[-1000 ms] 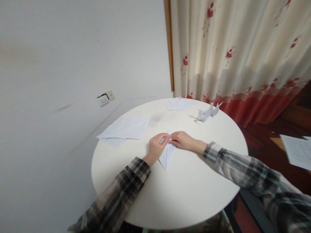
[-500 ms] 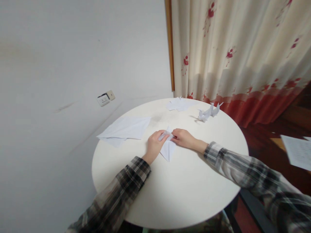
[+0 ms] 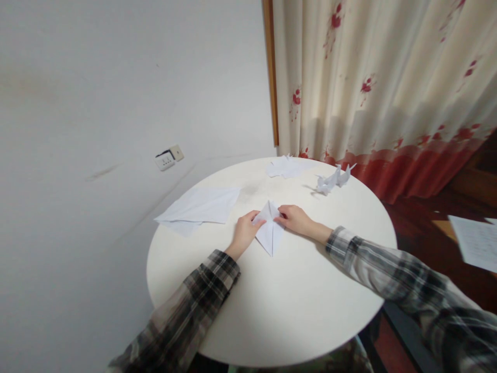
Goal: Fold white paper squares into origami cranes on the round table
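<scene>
A folded white paper [image 3: 269, 231], kite-shaped with its point toward me, lies on the round white table [image 3: 295, 305]. My left hand [image 3: 245, 231] pinches its left edge, fingers closed on the paper. My right hand [image 3: 294, 218] pinches the right edge near the top corner. Both arms wear plaid sleeves.
A stack of flat white sheets [image 3: 200, 207] lies at the table's left. More folded paper [image 3: 285, 167] and finished paper cranes [image 3: 333, 180] sit at the far edge. A curtain [image 3: 380, 93] hangs behind, a wall socket [image 3: 168, 157] is at the left, and a printed sheet [image 3: 473, 241] lies at the right.
The paper's upper flaps have spread wider into a kite shape. Both hands have moved apart to its side edges, and the paper's near point has shifted slightly away from me.
</scene>
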The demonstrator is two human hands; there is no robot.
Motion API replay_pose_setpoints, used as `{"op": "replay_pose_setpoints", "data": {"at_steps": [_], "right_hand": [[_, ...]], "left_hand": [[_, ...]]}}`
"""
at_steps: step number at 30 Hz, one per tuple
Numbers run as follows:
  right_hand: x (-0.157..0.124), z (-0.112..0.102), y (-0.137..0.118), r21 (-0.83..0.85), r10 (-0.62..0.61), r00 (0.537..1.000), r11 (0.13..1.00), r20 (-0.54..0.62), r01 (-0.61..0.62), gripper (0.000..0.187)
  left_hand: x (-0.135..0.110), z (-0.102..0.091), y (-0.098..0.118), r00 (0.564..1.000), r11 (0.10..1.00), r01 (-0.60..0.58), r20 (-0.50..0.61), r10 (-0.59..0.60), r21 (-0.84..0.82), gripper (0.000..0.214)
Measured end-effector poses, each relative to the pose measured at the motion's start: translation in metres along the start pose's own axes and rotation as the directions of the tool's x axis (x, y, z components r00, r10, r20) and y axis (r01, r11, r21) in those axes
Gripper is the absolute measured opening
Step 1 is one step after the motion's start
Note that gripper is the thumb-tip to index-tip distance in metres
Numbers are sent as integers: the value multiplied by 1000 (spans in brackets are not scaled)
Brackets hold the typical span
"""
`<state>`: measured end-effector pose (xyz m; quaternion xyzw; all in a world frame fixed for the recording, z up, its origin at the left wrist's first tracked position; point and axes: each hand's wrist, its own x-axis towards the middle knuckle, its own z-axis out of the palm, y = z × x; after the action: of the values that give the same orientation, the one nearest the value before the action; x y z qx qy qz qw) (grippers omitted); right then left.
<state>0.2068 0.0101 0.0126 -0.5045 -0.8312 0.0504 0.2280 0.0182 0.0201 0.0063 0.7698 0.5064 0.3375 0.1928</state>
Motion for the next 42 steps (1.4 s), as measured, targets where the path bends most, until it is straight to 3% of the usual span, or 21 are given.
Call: {"op": "replay_pose_setpoints", "data": {"at_steps": [5, 8, 15, 21, 30, 37, 42], "right_hand": [[1, -1, 3, -100, 135, 990, 985, -42, -139, 18], [1, -2, 5, -134, 209, 977, 968, -50, -214, 19], [1, -4, 3, -147, 235, 972, 960, -25, -237, 22], [1, -3, 3, -142, 230, 972, 962, -38, -233, 21], [1, -3, 4, -129, 234, 972, 963, -33, -236, 21], [1, -4, 5, -116, 228, 973, 966, -28, -229, 21], [1, -1, 7, -105, 211, 977, 971, -41, -214, 20]], "left_hand": [[1, 2, -3, 998, 999, -9, -69, 12, 40, 19], [1, 3, -4, 991, 997, 43, -131, -34, 66, 22], [-2, 1, -1, 987, 963, 154, -71, -142, 220, 23], [-4, 3, 1, 997, 981, 59, 30, -65, 187, 22], [-9, 7, 8, 974, 982, -185, 137, 179, 36, 10], [-9, 6, 12, 961, 978, -204, 201, 191, 46, 16], [-7, 6, 7, 931, 961, -275, 247, 267, -2, 9]]}}
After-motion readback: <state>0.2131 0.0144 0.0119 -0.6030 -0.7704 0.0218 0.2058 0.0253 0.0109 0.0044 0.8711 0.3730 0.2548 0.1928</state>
